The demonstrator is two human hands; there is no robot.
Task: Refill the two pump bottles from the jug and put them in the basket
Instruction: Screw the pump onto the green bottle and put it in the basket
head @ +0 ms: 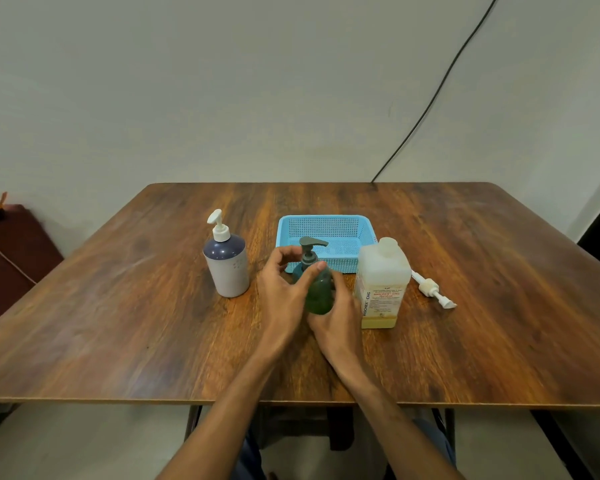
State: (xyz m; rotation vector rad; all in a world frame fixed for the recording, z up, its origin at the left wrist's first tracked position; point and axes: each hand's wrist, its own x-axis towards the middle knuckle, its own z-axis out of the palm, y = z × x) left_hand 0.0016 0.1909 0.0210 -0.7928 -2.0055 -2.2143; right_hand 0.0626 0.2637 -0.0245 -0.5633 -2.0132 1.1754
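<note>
A dark green pump bottle [317, 296] with a grey pump head stands upright near the middle of the table. My right hand [340, 317] wraps around its body from the right. My left hand [284, 289] curls around its neck below the pump, thumb and fingers close to the collar. A grey bottle with a navy top and a white pump [226, 265] stands to the left, untouched. The translucent jug [381, 285], labelled, with a little yellowish liquid at the bottom, stands capped to the right. The blue mesh basket [357, 226] sits behind, with nothing in it.
A loose white pump with its tube [432, 291] lies on the wooden table [118, 323] to the right of the jug. A black cable [440, 88] runs down the wall behind. A dark red cushion [11, 258] sits at the left beyond the table edge.
</note>
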